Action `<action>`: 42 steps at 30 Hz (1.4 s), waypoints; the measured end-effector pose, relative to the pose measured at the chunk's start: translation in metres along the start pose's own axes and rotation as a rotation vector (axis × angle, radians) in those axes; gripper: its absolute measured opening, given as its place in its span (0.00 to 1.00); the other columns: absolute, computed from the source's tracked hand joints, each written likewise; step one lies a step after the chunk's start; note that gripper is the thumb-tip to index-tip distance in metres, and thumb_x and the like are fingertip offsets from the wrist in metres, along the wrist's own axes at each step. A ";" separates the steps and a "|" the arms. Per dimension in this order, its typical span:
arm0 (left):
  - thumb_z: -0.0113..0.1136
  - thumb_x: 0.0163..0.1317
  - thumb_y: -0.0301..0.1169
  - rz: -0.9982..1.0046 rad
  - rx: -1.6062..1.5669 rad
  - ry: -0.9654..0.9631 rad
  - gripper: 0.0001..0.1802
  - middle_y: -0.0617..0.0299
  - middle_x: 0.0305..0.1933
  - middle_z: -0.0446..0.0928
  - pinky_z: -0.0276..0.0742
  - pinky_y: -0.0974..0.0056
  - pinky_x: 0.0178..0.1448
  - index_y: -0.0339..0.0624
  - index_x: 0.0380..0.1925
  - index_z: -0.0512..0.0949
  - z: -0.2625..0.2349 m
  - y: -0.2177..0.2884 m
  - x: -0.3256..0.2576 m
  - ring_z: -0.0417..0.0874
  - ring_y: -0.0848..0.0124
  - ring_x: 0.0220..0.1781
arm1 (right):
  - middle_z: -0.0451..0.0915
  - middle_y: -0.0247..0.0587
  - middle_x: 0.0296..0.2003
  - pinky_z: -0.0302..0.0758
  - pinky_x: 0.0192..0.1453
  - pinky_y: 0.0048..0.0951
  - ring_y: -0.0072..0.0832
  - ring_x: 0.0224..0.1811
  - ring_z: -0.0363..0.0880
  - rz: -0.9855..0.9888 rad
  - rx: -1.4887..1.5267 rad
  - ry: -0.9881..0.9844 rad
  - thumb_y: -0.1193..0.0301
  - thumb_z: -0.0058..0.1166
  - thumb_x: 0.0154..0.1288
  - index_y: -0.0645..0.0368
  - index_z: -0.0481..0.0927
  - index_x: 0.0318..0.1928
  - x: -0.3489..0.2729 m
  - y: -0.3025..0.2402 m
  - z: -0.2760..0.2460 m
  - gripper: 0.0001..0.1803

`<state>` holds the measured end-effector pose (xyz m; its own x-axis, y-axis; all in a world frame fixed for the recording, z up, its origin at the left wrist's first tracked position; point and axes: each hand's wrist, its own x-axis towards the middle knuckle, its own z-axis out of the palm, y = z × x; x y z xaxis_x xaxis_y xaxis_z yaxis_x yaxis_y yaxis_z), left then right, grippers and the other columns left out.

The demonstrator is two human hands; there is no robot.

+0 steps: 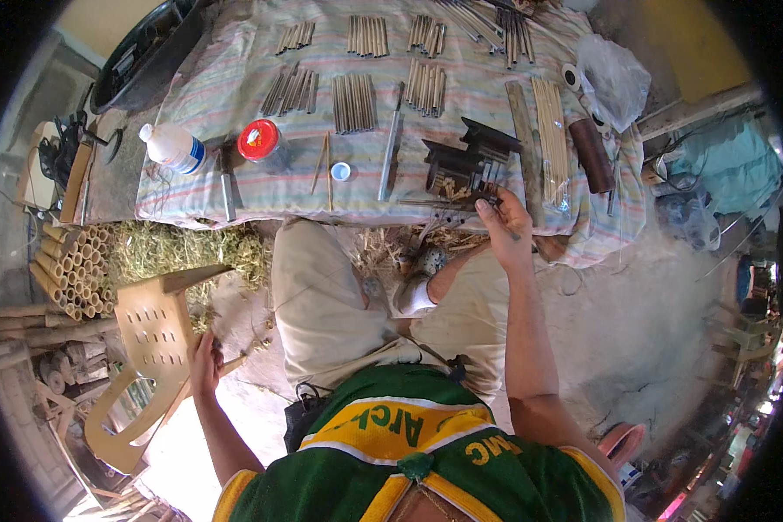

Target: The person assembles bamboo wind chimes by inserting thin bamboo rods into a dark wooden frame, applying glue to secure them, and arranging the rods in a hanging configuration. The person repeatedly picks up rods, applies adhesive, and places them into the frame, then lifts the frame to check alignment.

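Note:
My right hand [506, 228] is at the table's front edge, its thumb and fingers closed at the near corner of a dark metal fixture [458, 167]. What lies between those fingertips is too small to make out. Pale chips sit on the fixture, and thin rods [435, 204] lie along the cloth edge left of the fingers. Down at my left side, my left hand [205, 362] has its fingers curled at the edge of a tan plastic chair [153, 324]. The chair stands askew beside my knee.
Bundles of thin tubes [353, 103] lie in rows on the striped cloth [309, 204]. A white bottle [172, 148], red-lidded jar [259, 141], small white cap [341, 171] and metal file [391, 143] stand or lie nearer. Cut bamboo [70, 270] is stacked on the left.

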<state>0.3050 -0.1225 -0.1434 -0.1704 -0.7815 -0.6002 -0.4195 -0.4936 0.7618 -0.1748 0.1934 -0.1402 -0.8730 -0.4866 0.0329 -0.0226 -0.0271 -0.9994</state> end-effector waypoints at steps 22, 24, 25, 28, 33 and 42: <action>0.58 0.66 0.28 0.878 0.666 -0.919 0.06 0.48 0.29 0.78 0.72 0.59 0.32 0.36 0.36 0.78 0.166 0.134 -0.114 0.80 0.59 0.28 | 0.82 0.36 0.33 0.74 0.35 0.21 0.17 0.32 0.78 0.386 0.144 -0.809 0.72 0.57 0.68 0.62 0.74 0.56 -0.118 -0.085 0.117 0.17; 0.56 0.69 0.30 0.790 0.593 -0.934 0.08 0.56 0.26 0.78 0.70 0.62 0.30 0.35 0.37 0.77 0.146 0.134 -0.106 0.78 0.66 0.25 | 0.80 0.33 0.26 0.72 0.31 0.21 0.17 0.27 0.76 0.372 -0.003 -0.809 0.70 0.55 0.70 0.64 0.77 0.50 -0.121 -0.084 0.117 0.13; 0.55 0.70 0.31 0.740 0.560 -0.892 0.09 0.58 0.25 0.77 0.69 0.63 0.29 0.34 0.37 0.77 0.136 0.130 -0.102 0.77 0.67 0.24 | 0.78 0.32 0.23 0.72 0.29 0.21 0.16 0.24 0.75 0.400 -0.103 -0.812 0.68 0.55 0.71 0.64 0.79 0.47 -0.123 -0.083 0.116 0.12; 0.53 0.72 0.31 0.335 0.384 -0.799 0.11 0.65 0.23 0.73 0.62 0.70 0.22 0.32 0.35 0.76 0.104 0.119 -0.089 0.70 0.79 0.21 | 0.78 0.33 0.21 0.71 0.27 0.22 0.16 0.22 0.75 0.365 -0.095 -0.788 0.68 0.55 0.71 0.65 0.81 0.41 -0.127 -0.077 0.111 0.11; 0.54 0.69 0.33 0.228 -0.525 -0.784 0.12 0.54 0.27 0.73 0.58 0.71 0.12 0.34 0.33 0.76 0.101 0.096 -0.072 0.67 0.75 0.16 | 0.77 0.33 0.21 0.71 0.28 0.23 0.17 0.23 0.74 0.324 -0.169 -0.762 0.67 0.54 0.71 0.63 0.81 0.41 -0.128 -0.069 0.112 0.11; 0.56 0.67 0.43 0.292 -0.906 -1.054 0.18 0.58 0.23 0.66 0.71 0.68 0.18 0.40 0.29 0.70 0.115 0.100 -0.059 0.70 0.70 0.17 | 0.80 0.52 0.28 0.74 0.34 0.39 0.49 0.29 0.79 0.124 -0.430 -1.036 0.66 0.52 0.69 0.62 0.79 0.41 -0.093 -0.089 0.113 0.11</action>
<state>0.1710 -0.0819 -0.0596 -0.8934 -0.4490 0.0124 0.3849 -0.7509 0.5367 -0.0367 0.1422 -0.0529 -0.0603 -0.9603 -0.2725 -0.3043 0.2776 -0.9112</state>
